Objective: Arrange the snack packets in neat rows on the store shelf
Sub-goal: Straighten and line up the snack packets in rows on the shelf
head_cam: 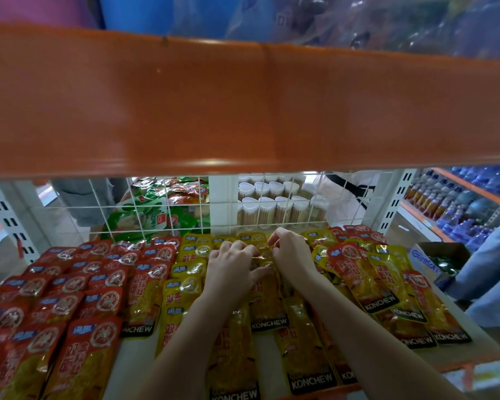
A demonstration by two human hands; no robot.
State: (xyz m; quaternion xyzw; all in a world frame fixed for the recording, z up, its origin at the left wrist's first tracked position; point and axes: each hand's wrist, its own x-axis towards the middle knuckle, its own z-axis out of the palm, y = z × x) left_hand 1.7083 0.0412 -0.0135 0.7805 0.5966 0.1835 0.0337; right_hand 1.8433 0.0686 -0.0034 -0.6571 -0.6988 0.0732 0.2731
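A: Hands?
B: My left hand [231, 262] and right hand [290, 251] sit mid-frame, fingers curled, both pinching one yellow packet [264, 259].
A: Where's the rest?
B: Red packets [70, 287] in overlapping rows at lower left, more yellow packets [185, 284] in the centre, a mixed loose pile [387, 284] at right, all on the white shelf [474, 340].
A: Behind?
B: Wire grid [185, 207], green bags [145, 215], white-lidded jars [274, 209]. Orange beam [243, 105] across the top.

orange shelf beam [243, 105] overhead, white wire grid [185, 209] behind (possibly bottles [456, 203] far right).
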